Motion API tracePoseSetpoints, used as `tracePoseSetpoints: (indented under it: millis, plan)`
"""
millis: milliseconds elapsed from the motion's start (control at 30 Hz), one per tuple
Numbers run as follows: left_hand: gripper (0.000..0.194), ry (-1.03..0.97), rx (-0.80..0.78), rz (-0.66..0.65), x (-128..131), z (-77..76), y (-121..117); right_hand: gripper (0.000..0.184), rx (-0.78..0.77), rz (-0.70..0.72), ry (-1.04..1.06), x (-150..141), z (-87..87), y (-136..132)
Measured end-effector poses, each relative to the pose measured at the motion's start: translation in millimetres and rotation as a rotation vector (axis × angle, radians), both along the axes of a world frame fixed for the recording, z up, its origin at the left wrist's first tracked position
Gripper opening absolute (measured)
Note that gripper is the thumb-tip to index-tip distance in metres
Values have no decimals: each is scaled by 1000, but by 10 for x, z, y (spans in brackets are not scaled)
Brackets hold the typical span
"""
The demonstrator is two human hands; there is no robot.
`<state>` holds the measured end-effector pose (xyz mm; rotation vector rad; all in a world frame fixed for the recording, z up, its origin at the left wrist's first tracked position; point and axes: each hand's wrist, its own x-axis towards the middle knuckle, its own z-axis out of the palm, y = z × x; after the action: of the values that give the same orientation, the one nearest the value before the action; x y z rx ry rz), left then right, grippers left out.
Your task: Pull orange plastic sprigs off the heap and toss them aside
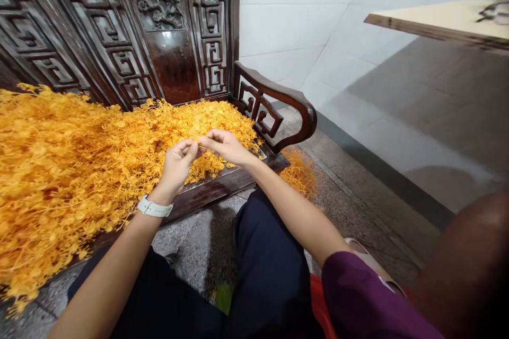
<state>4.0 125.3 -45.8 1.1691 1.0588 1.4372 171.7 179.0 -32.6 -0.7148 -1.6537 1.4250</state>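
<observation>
My left hand (178, 163), with a pale watch on its wrist, is closed with thumb and forefinger pressed together. Its fingertips nearly meet those of my right hand (223, 145), which is closed in a pinch as well. Whatever lies between the fingertips is too small to make out against the orange behind. Both hands are above the front edge of a big heap of orange artificial sprigs (99, 153), frilly and tangled, spread along the seat of a dark carved wooden bench (210, 190).
The bench's curved armrest (306, 116) rises to the right of the heap. More orange strands (300, 172) lie on the floor beyond the seat's end. A pale board or tabletop (437, 18) juts in at upper right, before a white tiled wall (294, 10). A green leaf-like piece (224, 297) lies below.
</observation>
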Motion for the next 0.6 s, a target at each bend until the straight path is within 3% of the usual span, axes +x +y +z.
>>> tracePoseSetpoints:
  millis: [100, 200, 367, 500, 600]
  plan:
    - [52, -90, -35, 25, 4, 56, -17, 49, 91, 3, -31, -27, -21, 43]
    - [45, -239, -144, -44, -15, 155, -61, 49, 100, -80, -5, 6, -30, 85]
    - [23, -460, -216, -142, -55, 261, -187, 46, -88, -258, 151, 99, 10, 107]
    - [22, -460, -222, -158, 4, 323, -333, 41, -216, -387, 224, 96, 63, 103]
    - [12, -452, -207, -156, 18, 458, -499, 39, -290, -468, 327, 177, 90, 185]
